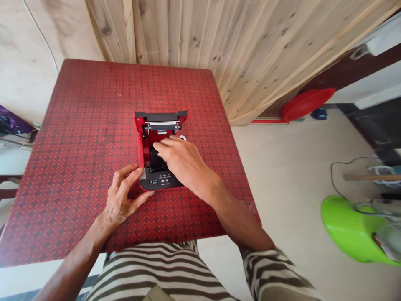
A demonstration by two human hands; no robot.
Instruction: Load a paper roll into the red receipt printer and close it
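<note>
Red-and-black device [156, 159] sits open on the surface [94, 100]. Left hand [123, 193], half-curled, holds its front-left corner; right hand [182, 158] reaches inside, its grip hidden. Work inside seems underway, calling for steady bracing. Behind rises the lid [161, 116].

Printer [159, 179]: smooth red and black plastic; shiny metal rod [162, 123] in lid [161, 114]. Surface [100, 100]: smooth, faintly glossy, patterned. Wall [188, 33]: knotty planked wood. Clothing [150, 267]: matt striped cloth. Floor [275, 167]: smooth, softly glossy.
</note>
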